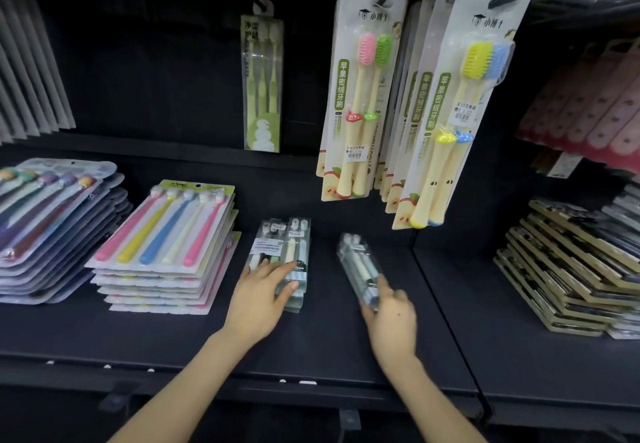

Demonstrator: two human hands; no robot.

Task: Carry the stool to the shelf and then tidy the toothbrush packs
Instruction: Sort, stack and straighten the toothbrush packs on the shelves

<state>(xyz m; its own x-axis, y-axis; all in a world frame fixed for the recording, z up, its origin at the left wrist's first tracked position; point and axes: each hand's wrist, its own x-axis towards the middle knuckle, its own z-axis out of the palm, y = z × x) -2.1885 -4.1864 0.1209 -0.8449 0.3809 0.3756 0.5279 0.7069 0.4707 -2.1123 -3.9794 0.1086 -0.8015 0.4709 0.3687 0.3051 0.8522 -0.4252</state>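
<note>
Head view looks down on the dark shelf (346, 338) I am working over, which spans the whole width and carries every stack. Far left on it lies the tall pile of purple-backed toothbrush cards (52, 234), and just right of that a stack of five-brush cards (162, 252) with pink, yellow, blue and cream handles. At the far right edge I see a slanted heap of gold-edged flat packs (571, 269). Above the shelf, on hooks, hang the apple-print toothbrush cards (360, 96), one group with pink and green heads, the next with yellow and blue heads, and further left a single narrow green pack (262, 86) hangs against the back panel. Near the middle of the shelf sits the small stack of clear toothbrush packs (287, 255), lying flat and lengthwise. My left hand (259, 293) rests palm-down on the near end of that stack, fingers spread over the top pack and the thumb against its right side. Just right of it and apart from the stack, my right hand (391, 318) holds a single clear toothbrush pack (360, 266) by its near end, pinched between thumb and fingers, the pack tilted with its far end pointing left and away; it looks slightly blurred.
</note>
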